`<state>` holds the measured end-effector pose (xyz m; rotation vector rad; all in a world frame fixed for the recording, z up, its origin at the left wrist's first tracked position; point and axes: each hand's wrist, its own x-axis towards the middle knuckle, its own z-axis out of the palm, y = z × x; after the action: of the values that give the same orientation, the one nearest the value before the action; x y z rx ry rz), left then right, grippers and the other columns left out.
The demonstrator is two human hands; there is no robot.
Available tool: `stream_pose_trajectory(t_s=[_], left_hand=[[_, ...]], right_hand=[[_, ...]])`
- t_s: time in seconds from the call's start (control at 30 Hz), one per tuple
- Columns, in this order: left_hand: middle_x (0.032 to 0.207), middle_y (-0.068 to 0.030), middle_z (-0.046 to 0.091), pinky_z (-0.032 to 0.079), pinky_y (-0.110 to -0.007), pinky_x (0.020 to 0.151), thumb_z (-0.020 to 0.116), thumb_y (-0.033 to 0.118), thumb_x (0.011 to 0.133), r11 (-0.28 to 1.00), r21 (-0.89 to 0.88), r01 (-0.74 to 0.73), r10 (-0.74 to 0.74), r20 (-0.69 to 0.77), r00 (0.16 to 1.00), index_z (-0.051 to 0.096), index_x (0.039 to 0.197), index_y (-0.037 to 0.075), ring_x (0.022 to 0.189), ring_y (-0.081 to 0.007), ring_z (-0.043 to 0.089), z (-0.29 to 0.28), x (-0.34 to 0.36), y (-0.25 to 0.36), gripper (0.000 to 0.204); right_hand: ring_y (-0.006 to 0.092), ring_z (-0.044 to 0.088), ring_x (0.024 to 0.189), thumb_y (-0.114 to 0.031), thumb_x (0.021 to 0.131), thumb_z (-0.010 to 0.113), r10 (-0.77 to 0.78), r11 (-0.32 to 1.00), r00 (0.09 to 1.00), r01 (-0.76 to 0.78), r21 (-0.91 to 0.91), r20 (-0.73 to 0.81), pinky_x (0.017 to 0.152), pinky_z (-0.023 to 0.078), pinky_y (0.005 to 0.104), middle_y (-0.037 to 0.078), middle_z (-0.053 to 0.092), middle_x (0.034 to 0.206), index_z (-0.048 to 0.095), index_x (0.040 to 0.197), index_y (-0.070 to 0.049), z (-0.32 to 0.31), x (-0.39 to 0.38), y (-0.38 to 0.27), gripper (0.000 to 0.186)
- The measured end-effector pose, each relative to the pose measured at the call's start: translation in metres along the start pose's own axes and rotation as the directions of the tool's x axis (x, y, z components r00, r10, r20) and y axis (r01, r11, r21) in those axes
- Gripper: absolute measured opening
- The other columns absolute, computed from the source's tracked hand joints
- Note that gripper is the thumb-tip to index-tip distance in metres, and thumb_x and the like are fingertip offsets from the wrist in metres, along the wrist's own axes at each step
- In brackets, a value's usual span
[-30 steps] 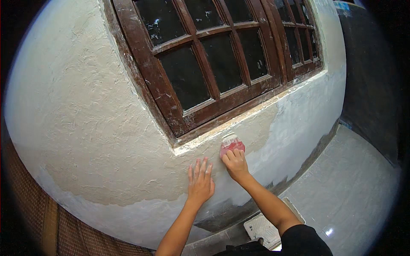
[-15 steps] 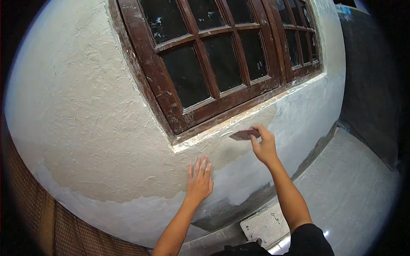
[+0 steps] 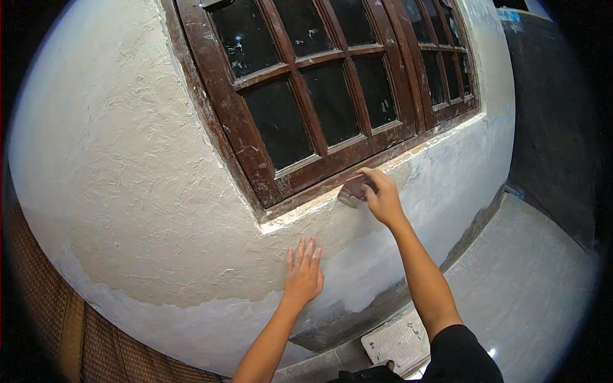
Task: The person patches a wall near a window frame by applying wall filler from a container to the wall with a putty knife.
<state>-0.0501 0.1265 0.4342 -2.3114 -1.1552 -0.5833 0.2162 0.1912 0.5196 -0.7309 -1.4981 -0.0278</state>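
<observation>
My right hand (image 3: 382, 199) grips a thin, flat reddish-brown piece (image 3: 355, 189) with a greyish lower edge. It lies against or very near the wall, just under the window's sill edge; I cannot tell whether it is a scraper or folded sandpaper. Lower and to the left, my left hand (image 3: 304, 276) rests on the wall with its fingers stretched out and holds nothing. The wall (image 3: 153, 236) has a rough beige coat with raised flakes, and a smoother greyish-white band runs below it. A brown wooden window frame (image 3: 345, 166) with dark glass panes stands above both hands.
A pale, stained board or slab (image 3: 394, 345) lies on the floor below. Grey floor (image 3: 517, 281) stretches along the right, beside a dark upright panel (image 3: 555, 127). Brown woven matting (image 3: 121, 348) with a wooden strip fills the lower left.
My right hand has moved a little up and left with the brown piece, whose broad face now shows more. My left hand stays at nearly the same spot on the wall.
</observation>
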Motion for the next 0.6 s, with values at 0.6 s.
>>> stream_pose_trajectory(t_s=[0.6], left_hand=[[0.155, -0.0138, 0.029, 0.013, -0.055, 0.116, 0.06, 0.018, 0.079, 1.0, -0.006, -0.019, 0.019, 0.008, 1.0, 0.043, 0.139, 0.005, 0.145, -0.0341, 0.022, 0.005, 0.003, 0.002, 0.064]], right_hand=[[0.0337, 0.065, 0.1, 0.007, 0.076, 0.061, 0.174, 0.982, 0.984, -0.17, 0.084, -0.043, 0.087, 0.051, 0.0372, 0.02, 0.066, 0.109, 0.062, 0.119, -0.005, 0.006, 0.0, 0.026, 0.045]])
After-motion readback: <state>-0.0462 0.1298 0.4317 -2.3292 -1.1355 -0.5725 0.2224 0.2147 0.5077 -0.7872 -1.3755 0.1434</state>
